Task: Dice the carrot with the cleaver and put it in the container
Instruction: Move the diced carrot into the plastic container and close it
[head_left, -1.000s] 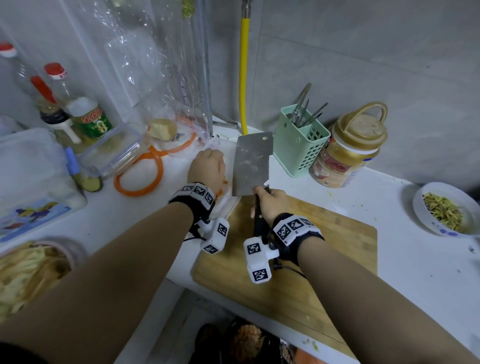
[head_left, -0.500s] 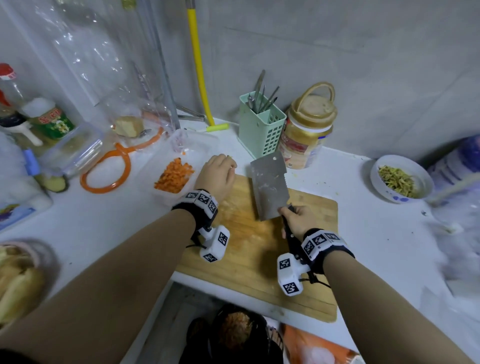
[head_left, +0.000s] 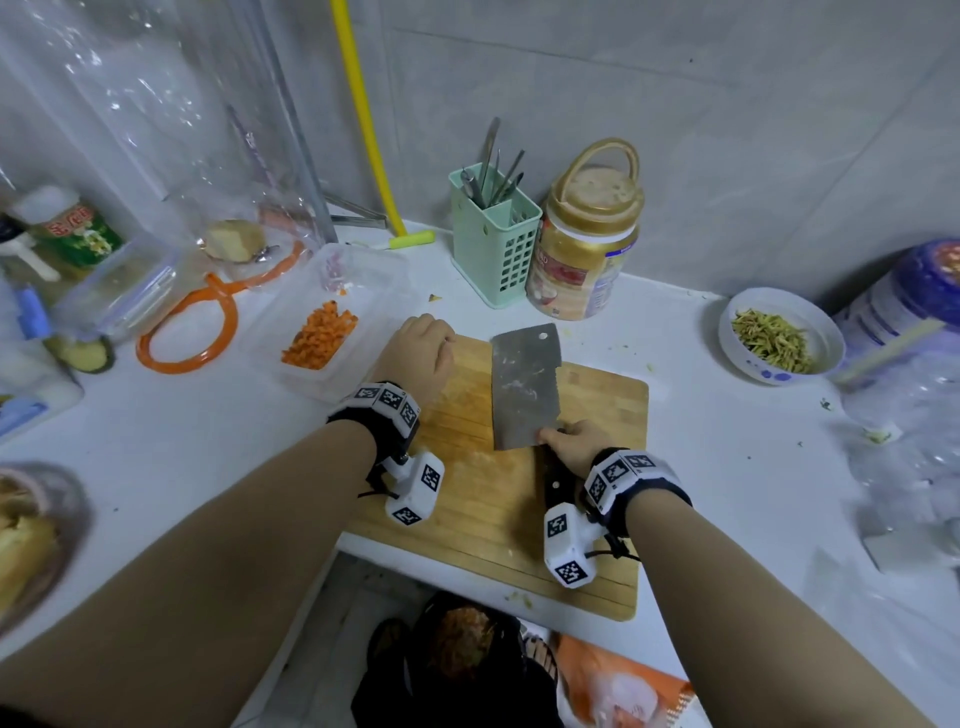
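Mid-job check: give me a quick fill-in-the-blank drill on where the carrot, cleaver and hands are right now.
1. The diced carrot lies in the clear ____, to the left of the cutting board.
2. The right hand grips the handle of the ____.
3. The cleaver blade lies flat over the ____ board.
4. The left hand rests at the board's far ____ corner.

Missing words: container; cleaver; cutting; left

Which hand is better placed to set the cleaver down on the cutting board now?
Right. The right hand already grips the cleaver by its handle above the cutting board; the left hand holds nothing.
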